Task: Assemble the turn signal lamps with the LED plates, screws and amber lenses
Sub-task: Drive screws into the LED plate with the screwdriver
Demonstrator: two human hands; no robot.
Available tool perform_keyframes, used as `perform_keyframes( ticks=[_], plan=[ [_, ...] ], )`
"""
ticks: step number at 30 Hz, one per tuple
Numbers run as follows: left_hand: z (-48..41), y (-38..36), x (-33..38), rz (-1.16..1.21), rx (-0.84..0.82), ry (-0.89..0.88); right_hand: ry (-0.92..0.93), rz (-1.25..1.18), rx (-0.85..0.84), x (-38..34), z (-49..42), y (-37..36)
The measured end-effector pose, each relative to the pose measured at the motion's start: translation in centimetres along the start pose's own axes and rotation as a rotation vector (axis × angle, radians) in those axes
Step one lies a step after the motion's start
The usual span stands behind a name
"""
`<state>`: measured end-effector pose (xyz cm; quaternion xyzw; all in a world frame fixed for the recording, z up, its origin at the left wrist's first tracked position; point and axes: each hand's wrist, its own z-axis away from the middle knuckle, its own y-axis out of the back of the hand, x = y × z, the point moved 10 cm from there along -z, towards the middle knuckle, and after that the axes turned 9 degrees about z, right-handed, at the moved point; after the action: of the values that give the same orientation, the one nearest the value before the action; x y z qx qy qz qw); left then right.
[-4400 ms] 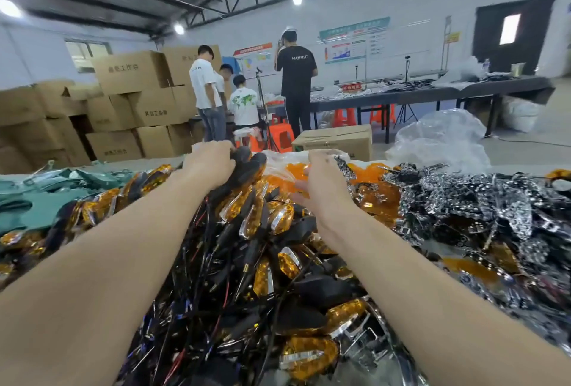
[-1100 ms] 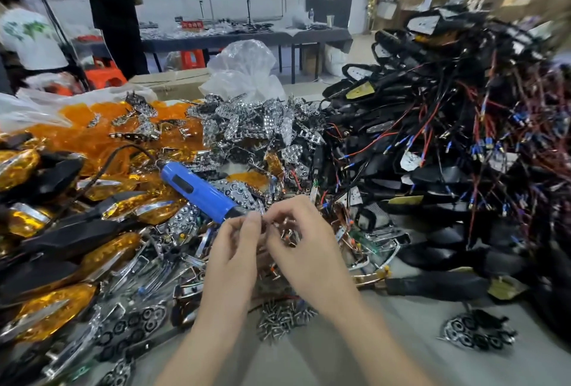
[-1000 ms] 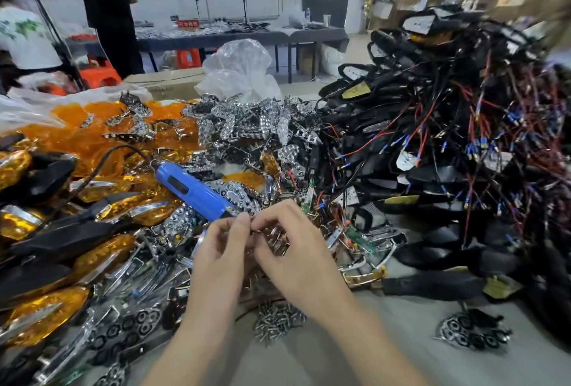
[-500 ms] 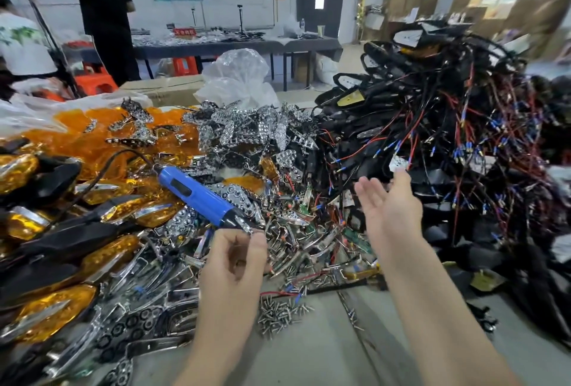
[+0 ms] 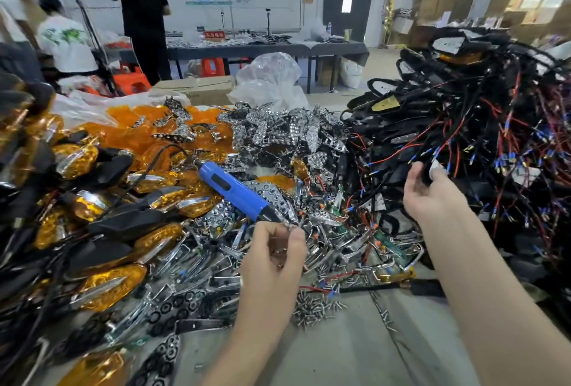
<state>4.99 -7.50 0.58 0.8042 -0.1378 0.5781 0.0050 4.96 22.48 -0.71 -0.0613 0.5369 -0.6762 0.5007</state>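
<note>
- Black housing (image 5: 427,173): gripped at the near edge of the heap of wired housings (image 5: 479,126), on the right of the table (image 5: 355,354). It is not yet lifted clear, and wires are draped across it.
- Right hand (image 5: 432,197): fingers and thumb are curled round the housing, palm turned up. The grip is judged to be taken from below so that one piece can be drawn out of the tangle without dragging its neighbours.
- Axis: only a short stretch of the housing is seen between thumb and fingers. It appears to run up and away from the palm. Which end leads cannot be told.
- Left hand (image 5: 273,254): held low at centre, fingers cupped round small metal bits (image 5: 280,251), probably screws kept ready for fastening.
- Loose screws (image 5: 315,308): scattered on the bare table just beside the left wrist.
- Blue screwdriver (image 5: 234,189): laid on the parts with its tip pointing down toward the left hand and its cord end away, so it is easily taken up.
- Farther out: chrome LED plates (image 5: 278,132) are heaped at centre, amber lenses (image 5: 136,135) behind left, and finished lamps (image 5: 108,285) are stacked far left.
</note>
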Motion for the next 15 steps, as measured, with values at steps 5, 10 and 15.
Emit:
perform_keyframes(
  ticks=[5, 10, 15],
  plan=[
    [0.1, 0.0, -0.3, -0.006, -0.008, -0.019, -0.027, -0.080, -0.027, 0.2, 1.5, 0.0],
    [0.0, -0.3, -0.5, 0.045, -0.027, 0.016, -0.049, -0.108, -0.051, -0.5, 3.8, 0.3],
    [-0.3, -0.4, -2.4, 0.311, -0.039, 0.207, -0.071, -0.047, -0.063, -0.5, 4.9, 1.1]
  ],
)
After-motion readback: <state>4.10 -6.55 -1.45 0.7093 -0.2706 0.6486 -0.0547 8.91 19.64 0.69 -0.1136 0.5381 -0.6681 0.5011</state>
